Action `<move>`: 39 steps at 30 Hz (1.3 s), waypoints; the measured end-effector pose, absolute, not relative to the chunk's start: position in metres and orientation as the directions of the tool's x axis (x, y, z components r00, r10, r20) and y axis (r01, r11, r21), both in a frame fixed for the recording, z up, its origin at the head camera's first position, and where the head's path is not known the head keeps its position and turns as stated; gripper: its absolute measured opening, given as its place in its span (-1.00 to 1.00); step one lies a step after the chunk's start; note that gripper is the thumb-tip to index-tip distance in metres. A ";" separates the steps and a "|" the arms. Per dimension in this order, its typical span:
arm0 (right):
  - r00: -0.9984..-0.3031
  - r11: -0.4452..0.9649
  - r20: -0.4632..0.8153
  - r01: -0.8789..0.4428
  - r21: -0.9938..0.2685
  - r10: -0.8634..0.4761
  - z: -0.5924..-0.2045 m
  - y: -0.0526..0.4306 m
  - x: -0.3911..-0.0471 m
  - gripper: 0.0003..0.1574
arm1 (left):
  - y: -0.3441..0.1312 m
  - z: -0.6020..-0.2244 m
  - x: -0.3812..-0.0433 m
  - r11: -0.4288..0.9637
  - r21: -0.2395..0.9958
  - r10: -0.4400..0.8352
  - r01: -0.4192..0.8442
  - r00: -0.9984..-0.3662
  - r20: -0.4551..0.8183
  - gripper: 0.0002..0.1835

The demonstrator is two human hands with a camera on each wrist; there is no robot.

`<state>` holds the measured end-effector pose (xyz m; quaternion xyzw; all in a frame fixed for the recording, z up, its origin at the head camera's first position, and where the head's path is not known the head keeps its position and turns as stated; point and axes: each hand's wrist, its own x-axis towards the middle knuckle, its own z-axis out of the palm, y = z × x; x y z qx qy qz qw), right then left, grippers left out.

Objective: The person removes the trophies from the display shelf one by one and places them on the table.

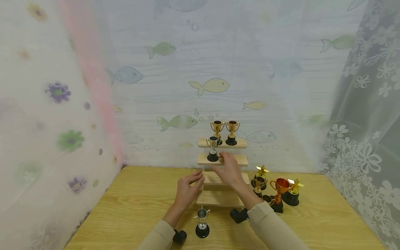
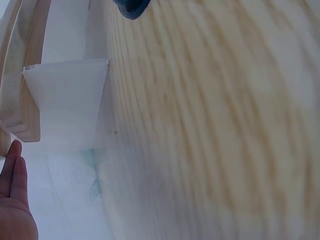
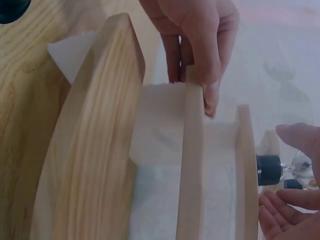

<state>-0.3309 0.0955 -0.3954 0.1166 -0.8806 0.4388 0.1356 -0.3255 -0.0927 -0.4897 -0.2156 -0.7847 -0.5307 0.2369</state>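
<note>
A stepped rack of wooden shelf boards (image 1: 220, 198) stands on the table. On the second board from the top is a silver trophy cup (image 1: 213, 143) with a black base, upright near the left end. My right hand (image 1: 230, 171) is just right of this cup; in the right wrist view its thumb and fingers are spread on either side of the black base (image 3: 269, 170). My left hand (image 1: 186, 190) pinches the left end of the board below (image 3: 191, 145), thumb above and fingers underneath. Two gold trophy cups (image 1: 232, 130) stand on the top board.
Another silver cup (image 1: 202, 220) stands on the table (image 1: 143, 194) in front of the rack. To the right are several trophies, among them an orange cup (image 1: 282, 186) and a gold star trophy (image 1: 292, 194). A fish-patterned curtain (image 1: 175, 97) hangs behind.
</note>
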 end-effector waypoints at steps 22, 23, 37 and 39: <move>-0.923 0.588 0.385 -0.302 -0.751 0.017 -0.400 0.083 -0.355 -0.39 | -0.093 -0.489 -0.323 0.325 0.758 0.092 0.565 -0.817 0.569 -0.71; -0.921 0.594 0.389 -0.301 -0.746 0.021 -0.400 0.083 -0.356 -0.40 | -0.093 -0.489 -0.323 0.324 0.759 0.092 0.565 -0.817 0.569 -0.71; -0.908 0.631 0.414 -0.283 -0.722 0.066 -0.400 0.077 -0.362 -0.52 | -0.092 -0.488 -0.322 0.316 0.759 0.088 0.569 -0.814 0.574 -0.71; -0.908 0.640 0.413 -0.276 -0.717 0.072 -0.400 0.077 -0.362 -0.52 | -0.093 -0.488 -0.322 0.320 0.760 0.088 0.566 -0.816 0.571 -0.71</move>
